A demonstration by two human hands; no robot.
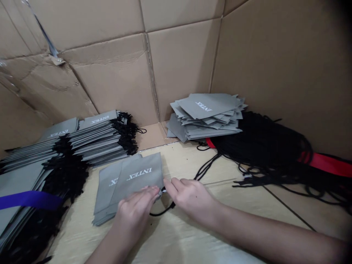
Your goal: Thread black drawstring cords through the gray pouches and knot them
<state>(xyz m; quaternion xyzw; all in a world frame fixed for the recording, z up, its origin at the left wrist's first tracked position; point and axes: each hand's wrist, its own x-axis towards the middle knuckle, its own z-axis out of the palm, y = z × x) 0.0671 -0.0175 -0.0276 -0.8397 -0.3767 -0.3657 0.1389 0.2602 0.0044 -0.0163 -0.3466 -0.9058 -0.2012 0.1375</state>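
Both hands are meeting at six o'clock on the tabletop [192, 234] — left hand [136, 212] pressing the grey INTEX pouch [137, 178], right hand [189, 196] pinching a black drawstring cord [165, 209] — corded pouches [90, 137] piling at nine o'clock, uncorded pouches [206, 115] waiting at one.

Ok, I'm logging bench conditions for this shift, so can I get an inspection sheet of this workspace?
Surface: pale tabletop, wrapped in clear film.
Job's things: grey pouch on a small stack; black cord at its corner.
Clutter: corded pouch piles on the left; loose pouch stack at the back; purple strap; red strap.
Hands: left hand presses on the pouch; right hand pinches the cord at its edge.
Cables: nothing seen, only a heap of black cords.
Surroundings: cardboard walls.
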